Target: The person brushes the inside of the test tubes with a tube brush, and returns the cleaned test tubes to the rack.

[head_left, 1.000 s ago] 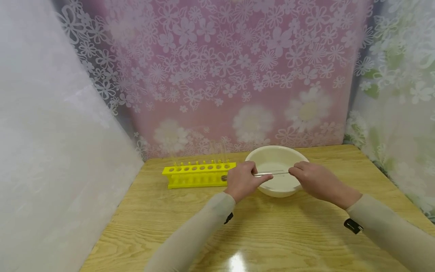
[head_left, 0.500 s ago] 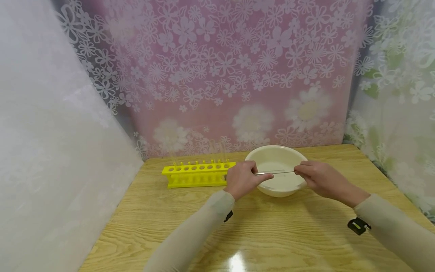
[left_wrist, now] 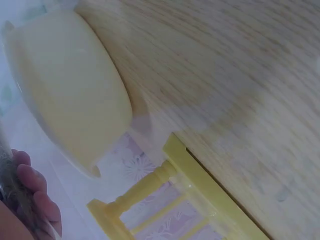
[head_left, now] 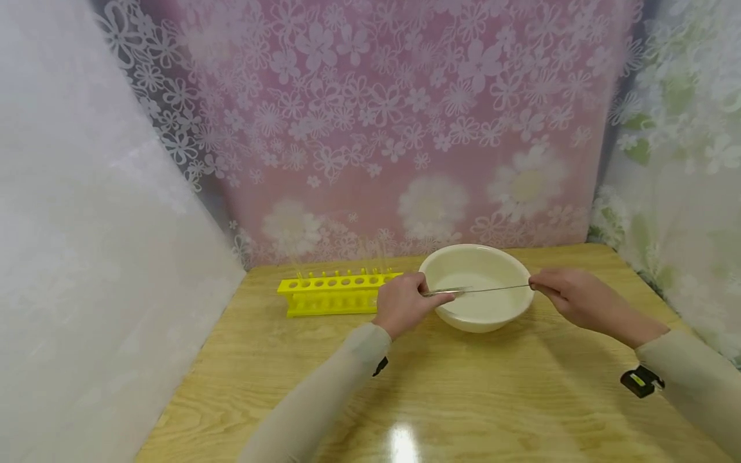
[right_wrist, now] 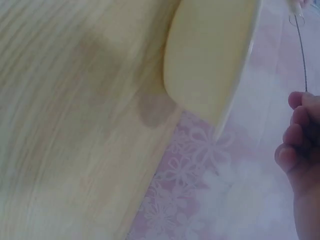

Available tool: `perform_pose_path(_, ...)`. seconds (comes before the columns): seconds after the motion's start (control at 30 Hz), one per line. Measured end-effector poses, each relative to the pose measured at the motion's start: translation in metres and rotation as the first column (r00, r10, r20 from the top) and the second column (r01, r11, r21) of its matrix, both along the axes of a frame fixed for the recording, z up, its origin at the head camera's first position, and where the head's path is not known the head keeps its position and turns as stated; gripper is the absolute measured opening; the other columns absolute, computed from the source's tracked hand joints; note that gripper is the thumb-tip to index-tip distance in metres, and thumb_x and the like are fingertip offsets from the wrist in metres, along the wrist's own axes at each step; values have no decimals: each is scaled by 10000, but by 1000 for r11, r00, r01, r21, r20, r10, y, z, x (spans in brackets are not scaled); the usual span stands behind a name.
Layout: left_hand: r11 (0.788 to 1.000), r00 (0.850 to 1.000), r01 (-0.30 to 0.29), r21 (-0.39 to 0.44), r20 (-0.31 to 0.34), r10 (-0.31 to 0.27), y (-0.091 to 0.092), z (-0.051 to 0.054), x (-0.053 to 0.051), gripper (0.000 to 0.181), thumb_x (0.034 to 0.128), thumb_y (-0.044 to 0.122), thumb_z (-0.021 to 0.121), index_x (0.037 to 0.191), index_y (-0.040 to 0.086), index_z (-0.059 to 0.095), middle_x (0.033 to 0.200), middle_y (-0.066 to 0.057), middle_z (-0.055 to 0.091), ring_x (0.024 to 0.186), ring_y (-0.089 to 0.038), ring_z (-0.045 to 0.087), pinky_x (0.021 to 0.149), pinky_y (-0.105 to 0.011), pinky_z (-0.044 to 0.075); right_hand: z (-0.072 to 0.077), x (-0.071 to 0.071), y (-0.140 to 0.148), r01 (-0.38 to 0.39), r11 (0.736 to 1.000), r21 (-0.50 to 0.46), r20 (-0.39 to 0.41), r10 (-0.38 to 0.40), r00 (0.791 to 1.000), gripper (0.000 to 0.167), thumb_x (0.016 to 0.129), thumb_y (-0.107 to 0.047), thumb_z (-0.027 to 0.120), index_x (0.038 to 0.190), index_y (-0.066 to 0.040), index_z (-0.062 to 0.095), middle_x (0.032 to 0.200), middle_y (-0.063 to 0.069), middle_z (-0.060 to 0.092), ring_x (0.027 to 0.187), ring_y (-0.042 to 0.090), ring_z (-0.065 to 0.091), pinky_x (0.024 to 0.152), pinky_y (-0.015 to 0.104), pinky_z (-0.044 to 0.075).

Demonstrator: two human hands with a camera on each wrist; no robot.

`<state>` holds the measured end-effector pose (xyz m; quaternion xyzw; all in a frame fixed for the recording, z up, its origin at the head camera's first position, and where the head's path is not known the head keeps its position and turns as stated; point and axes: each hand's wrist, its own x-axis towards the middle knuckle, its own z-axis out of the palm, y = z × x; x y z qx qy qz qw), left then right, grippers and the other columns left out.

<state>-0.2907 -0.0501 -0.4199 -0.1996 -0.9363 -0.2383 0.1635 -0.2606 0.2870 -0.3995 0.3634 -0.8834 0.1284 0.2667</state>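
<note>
Left hand (head_left: 404, 303): fingers curled round glass tube (head_left: 448, 292), held higher than the bowl (head_left: 471, 323) rim. Right hand (head_left: 593, 303): fingertips pinch brush wire (head_left: 500, 289) — dark bristles (left_wrist: 17, 190) inside tube. Yellow rack (head_left: 330, 312) on table (head_left: 463, 399) — left of bowl.

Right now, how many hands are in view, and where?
2. In the head view, the left hand grips a clear tube between the yellow rack and the bowl; the right hand pinches a thin wire at the bowl's right side.
</note>
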Motion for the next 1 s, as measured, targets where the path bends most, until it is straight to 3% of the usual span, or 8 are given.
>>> perform_pose_path(0.2, 1000, 1000, 18, 2, 0, -18, 0, -1, -1, 568, 815, 775, 618, 673, 233, 525, 571, 91, 499, 479, -77, 457, 465, -259, 347, 4, 2, 9, -6, 1000, 5, -4, 6, 1000, 247, 843, 32, 743, 1062, -83, 751, 986, 10, 726, 797, 194, 691, 631, 322, 545)
perform_pose_path(0.6, 1000, 1000, 5, -21, -5, -5, -1, -3, -3, 572, 812, 791, 600, 681, 239, 527, 578, 94, 509, 474, -80, 459, 453, -261, 345, 9, 10, 31, 56, 998, 35, 17, -57, 998, 262, 838, 63, 732, 1079, -38, 740, 1019, 54, 725, 854, 250, 702, 686, 382, 567)
perform_pose_path(1.0, 1000, 1000, 7, -3, 7, -7, -5, -5, -2, 556, 804, 762, 647, 697, 230, 527, 612, 97, 513, 500, -78, 461, 484, -268, 343, 6, 11, 54, 103, 993, 50, -25, -101, 995, 258, 813, 71, 747, 1054, -23, 748, 980, 46, 730, 839, 283, 700, 685, 409, 569)
